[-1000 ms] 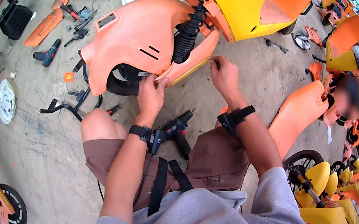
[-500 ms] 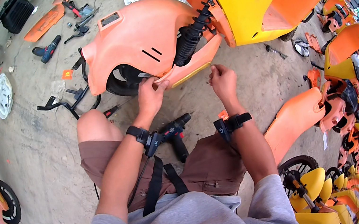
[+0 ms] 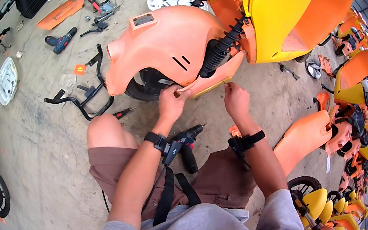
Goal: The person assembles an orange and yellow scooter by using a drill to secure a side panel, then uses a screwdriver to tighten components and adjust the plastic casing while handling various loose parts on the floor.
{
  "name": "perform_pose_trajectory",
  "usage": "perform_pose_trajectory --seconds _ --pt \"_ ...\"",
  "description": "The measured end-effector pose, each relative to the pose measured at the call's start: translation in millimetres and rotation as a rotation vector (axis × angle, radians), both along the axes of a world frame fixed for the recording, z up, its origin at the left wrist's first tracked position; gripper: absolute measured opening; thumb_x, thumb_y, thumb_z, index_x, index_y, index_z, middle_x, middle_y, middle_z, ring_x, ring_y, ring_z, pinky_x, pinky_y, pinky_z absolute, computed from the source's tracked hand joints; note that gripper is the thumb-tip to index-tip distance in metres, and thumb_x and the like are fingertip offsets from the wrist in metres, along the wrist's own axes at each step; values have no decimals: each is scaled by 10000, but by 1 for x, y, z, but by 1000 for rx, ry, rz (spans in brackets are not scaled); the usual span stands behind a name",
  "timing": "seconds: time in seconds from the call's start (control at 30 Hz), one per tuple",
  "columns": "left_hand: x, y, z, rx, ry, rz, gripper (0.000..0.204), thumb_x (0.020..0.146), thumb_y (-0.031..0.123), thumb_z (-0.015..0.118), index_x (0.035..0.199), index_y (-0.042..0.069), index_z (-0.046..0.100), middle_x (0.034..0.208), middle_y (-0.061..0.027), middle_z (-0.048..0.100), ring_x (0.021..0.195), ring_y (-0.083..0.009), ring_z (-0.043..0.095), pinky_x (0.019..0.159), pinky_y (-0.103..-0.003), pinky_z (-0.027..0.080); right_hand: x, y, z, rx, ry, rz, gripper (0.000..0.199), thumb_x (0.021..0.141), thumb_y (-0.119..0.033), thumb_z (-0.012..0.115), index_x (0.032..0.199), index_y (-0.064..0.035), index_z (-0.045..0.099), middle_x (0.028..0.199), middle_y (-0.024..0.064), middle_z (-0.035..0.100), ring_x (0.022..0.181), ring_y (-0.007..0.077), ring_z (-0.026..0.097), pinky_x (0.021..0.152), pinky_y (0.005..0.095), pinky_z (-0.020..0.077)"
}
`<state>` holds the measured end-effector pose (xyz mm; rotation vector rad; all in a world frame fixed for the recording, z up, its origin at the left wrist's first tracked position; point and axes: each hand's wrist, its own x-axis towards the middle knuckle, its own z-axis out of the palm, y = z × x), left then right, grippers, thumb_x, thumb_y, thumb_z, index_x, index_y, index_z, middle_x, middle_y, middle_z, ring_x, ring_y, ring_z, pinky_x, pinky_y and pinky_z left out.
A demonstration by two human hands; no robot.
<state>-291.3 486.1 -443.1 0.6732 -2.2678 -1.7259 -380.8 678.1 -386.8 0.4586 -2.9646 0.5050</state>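
Observation:
In front of me lies a scooter's rear end with an orange body cover (image 3: 179, 34), a black coil shock absorber (image 3: 224, 49) and a wheel (image 3: 146, 84). Along its near side runs a long orange trim panel (image 3: 223, 72) with a yellow strip (image 3: 213, 88) on its lower edge. My left hand (image 3: 174, 104) pinches the left end of that panel between thumb and fingers. My right hand (image 3: 238, 101) is closed close to the strip's right end, with a tiny thin thing at its fingertips that is too small to name.
A cordless drill (image 3: 187, 146) lies on the floor between my knees, and a second drill (image 3: 61, 40) farther left. Black tubular handlebars (image 3: 76, 102) and a white tray (image 3: 7, 81) lie on the left. An orange panel (image 3: 301, 138) and rows of scooters (image 3: 362, 64) stand at right.
The view has shifted, so the scooter sits farther right and lower. My left hand keeps its pinch on the panel. My right fingertips have moved slightly left along the yellow strip.

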Motion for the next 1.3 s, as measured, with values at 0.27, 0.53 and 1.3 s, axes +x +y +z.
perform_pose_trajectory --seconds 0.27,0.53,1.3 --pt "-1 1 -8 9 40 13 301 809 243 757 910 -34 698 799 -133 694 702 -178 616 668 -321 484 -14 8 -6 -462 -472 -137 264 964 -204 533 933 25 659 616 137 606 564 249 601 537 369 474" --pt "-1 0 -12 51 32 -2 283 839 206 744 932 -54 685 819 -101 717 729 -127 632 679 -292 490 -14 9 -7 -422 -446 -157 184 949 -138 548 972 22 637 616 99 580 510 216 598 501 356 472" --pt "0 2 -3 56 101 -8 250 843 197 743 896 -41 690 829 -98 704 734 -119 600 686 -288 479 -2 8 -13 10 139 233 141 930 -136 539 927 -9 598 651 213 622 599 398 625 506 456 502"
